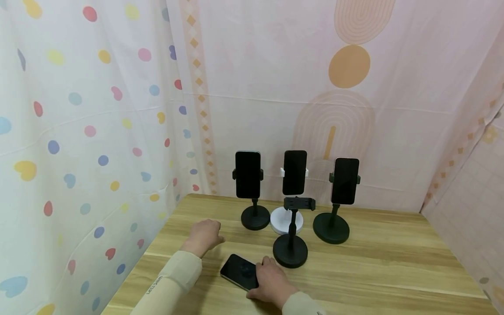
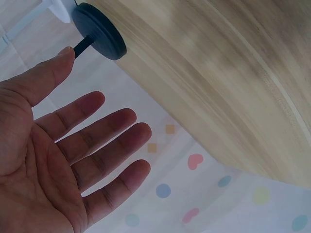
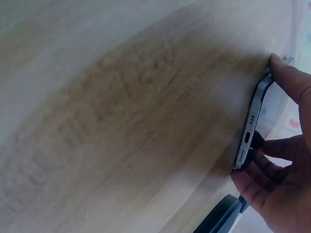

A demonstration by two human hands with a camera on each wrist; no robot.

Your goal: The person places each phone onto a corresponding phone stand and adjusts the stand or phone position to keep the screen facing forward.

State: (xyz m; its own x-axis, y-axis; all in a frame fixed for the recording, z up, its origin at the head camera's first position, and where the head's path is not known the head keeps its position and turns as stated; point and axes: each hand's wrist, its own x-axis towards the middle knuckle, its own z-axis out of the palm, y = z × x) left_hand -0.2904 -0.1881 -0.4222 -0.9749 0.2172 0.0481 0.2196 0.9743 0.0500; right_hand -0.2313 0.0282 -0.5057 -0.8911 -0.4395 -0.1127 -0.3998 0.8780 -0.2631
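Observation:
A black-screened smartphone (image 1: pixel 238 269) lies flat on the wooden table. My right hand (image 1: pixel 272 282) grips its near right end; in the right wrist view the thumb is at one side of the phone (image 3: pixel 248 133) and fingers are at the other, with the charging port between them. My left hand (image 1: pixel 204 237) hovers left of the phone, holding nothing, its fingers spread and slightly bent in the left wrist view. Just beyond the right hand stands a black phone stand (image 1: pixel 290 250) with a bare clamp at its top.
Behind stand three more holders, each with an upright phone: a black stand (image 1: pixel 255 218) at left, a white stand (image 1: pixel 280 220) in the middle, a dark green stand (image 1: pixel 331 228) at right. Patterned curtains (image 1: pixel 252 118) hang behind the table (image 1: pixel 393 262) and along its sides.

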